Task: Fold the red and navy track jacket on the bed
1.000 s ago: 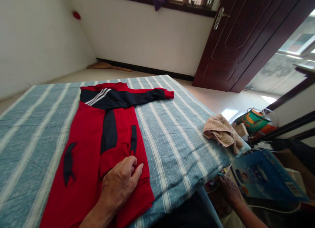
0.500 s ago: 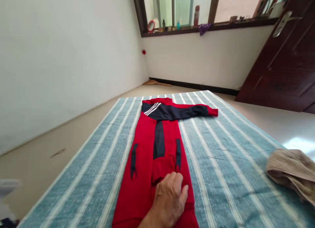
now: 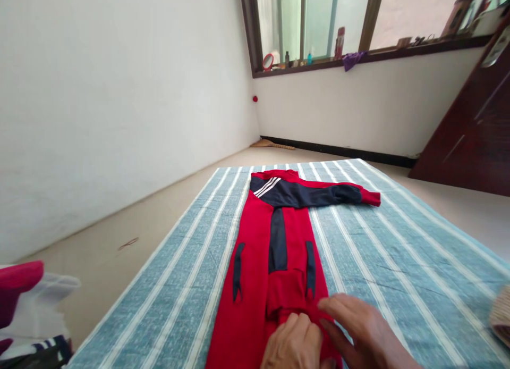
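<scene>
A red and navy track jacket (image 3: 255,252) with white shoulder stripes lies lengthwise on a blue striped cloth. One sleeve (image 3: 278,241) is folded down along the jacket's body, its red cuff end towards me. The other sleeve (image 3: 330,193) stretches out to the right. My left hand (image 3: 295,340) is closed on red fabric just below the folded sleeve's end, fingers curled and their tips hidden. Close beside it on the right, my right hand (image 3: 362,329) reaches in over the jacket's edge, slightly blurred, its thumb and fingers apart.
The striped cloth (image 3: 167,273) covers the surface under the jacket. A brown towel (image 3: 501,310) sits at the right edge. At lower left are pink and white items (image 3: 19,289). Beyond are a white wall, a window sill (image 3: 319,66) with small objects and a dark red door (image 3: 470,124).
My right hand has come into view from the right, beside the left. My left hand has shifted slightly towards me on the jacket. The view has turned left.
</scene>
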`<state>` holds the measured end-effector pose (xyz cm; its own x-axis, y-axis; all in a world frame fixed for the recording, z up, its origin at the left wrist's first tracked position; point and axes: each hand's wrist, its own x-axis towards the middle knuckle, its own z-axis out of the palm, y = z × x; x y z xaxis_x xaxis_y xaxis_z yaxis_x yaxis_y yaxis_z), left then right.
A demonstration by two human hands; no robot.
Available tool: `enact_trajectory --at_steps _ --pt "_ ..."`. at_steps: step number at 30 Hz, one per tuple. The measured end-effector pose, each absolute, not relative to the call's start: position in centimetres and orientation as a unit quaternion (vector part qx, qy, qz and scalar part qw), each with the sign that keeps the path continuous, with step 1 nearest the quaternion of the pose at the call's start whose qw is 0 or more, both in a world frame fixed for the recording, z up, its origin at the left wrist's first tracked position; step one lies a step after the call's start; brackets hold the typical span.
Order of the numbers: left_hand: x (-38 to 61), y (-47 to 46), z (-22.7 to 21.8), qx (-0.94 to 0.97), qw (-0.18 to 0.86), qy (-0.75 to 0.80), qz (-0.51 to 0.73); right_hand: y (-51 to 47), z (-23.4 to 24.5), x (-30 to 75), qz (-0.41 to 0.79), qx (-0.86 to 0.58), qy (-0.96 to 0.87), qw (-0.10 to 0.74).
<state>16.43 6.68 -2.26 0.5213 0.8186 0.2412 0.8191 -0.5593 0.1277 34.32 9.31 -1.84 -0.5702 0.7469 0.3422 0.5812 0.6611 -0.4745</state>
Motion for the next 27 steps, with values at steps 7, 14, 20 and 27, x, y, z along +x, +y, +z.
enact_trajectory --at_steps 7,14,20,27 --pt "11.4 8.6 2.4 -0.824 0.04 -0.534 -0.184 14.2 -1.5 30.3 0.073 -0.375 -0.868 0.316" --pt "7.4 9.6 -0.6 -0.792 0.095 -0.584 -0.151 14.0 -3.4 28.2 0.046 -0.36 -0.9 0.241" --pt "9.2 7.8 -3.2 -0.787 0.075 -0.605 -0.097 13.7 -5.2 27.6 0.061 -0.367 -0.908 0.191" --pt "10.0 7.6 -2.1 -0.779 0.021 -0.621 -0.091 12.6 -4.4 28.0 0.011 -0.349 -0.914 0.208"
